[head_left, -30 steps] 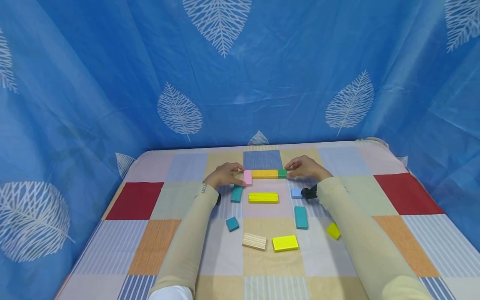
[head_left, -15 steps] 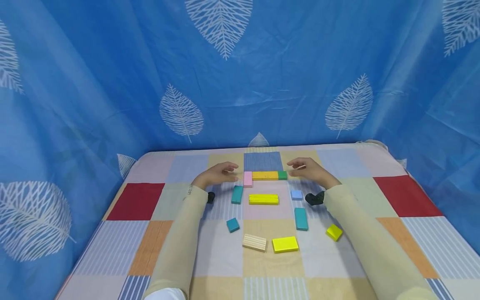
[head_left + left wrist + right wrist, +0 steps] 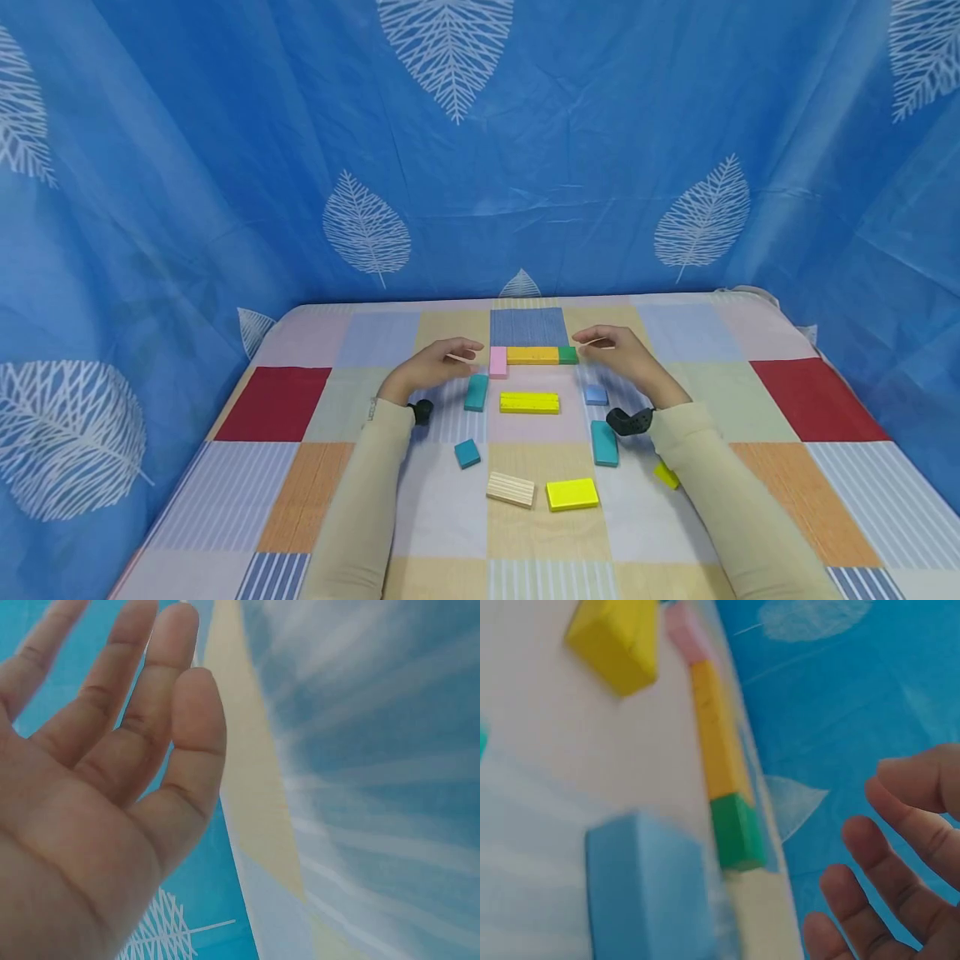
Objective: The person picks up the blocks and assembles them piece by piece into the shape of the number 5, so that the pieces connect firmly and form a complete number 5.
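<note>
A pink block (image 3: 498, 362), an orange-yellow block (image 3: 532, 356) and a green block (image 3: 567, 356) lie end to end in a row near the table's far side. My left hand (image 3: 435, 364) hovers just left of the pink block, holding nothing, its fingers relaxed in the left wrist view. Off the green block's right end is my right hand (image 3: 621, 357), likewise holding nothing; its fingers (image 3: 891, 877) are loosely bent in the right wrist view. A teal block (image 3: 476, 392) lies below the left hand. Under the right hand sits a small blue block (image 3: 596, 395).
Nearer me are a long yellow block (image 3: 529, 403), a second teal block (image 3: 604, 443), a small teal square (image 3: 467, 453), a ridged wooden block (image 3: 511, 490) and a yellow block (image 3: 572, 494). A small yellow piece (image 3: 666, 475) is partly behind the right sleeve. A blue curtain (image 3: 480, 167) surrounds the patchwork-covered table.
Both hands have let go of the row's ends and drawn outward, the left one to the left and the right one slightly right. The blocks stay where they were.
</note>
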A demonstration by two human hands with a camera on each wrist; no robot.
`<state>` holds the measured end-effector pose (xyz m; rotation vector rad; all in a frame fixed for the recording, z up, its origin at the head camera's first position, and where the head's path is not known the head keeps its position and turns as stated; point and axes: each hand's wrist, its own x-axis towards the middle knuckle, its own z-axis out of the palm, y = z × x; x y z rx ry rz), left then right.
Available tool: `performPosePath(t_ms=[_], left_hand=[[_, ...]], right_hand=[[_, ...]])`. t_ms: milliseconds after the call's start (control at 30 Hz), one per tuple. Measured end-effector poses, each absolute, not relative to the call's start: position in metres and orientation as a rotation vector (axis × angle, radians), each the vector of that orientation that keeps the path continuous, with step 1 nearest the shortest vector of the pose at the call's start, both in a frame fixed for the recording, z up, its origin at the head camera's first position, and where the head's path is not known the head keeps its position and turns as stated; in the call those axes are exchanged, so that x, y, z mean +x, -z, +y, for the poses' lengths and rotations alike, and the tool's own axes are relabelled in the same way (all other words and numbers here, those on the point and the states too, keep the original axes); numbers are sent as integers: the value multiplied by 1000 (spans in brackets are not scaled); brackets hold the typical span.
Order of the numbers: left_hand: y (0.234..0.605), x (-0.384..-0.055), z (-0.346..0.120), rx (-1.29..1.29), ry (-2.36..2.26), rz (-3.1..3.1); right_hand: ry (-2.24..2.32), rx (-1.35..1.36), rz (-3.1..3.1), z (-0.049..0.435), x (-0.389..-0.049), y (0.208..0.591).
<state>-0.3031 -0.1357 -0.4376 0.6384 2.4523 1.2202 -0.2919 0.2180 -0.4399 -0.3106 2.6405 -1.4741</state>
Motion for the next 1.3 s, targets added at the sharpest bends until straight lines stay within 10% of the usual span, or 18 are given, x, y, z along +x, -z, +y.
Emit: performPosePath(t_ms=[1300], left_hand=[[456,-281,-146,323,-1129,2529]], right_hand=[[1405,-592,2580,188,-260,451]])
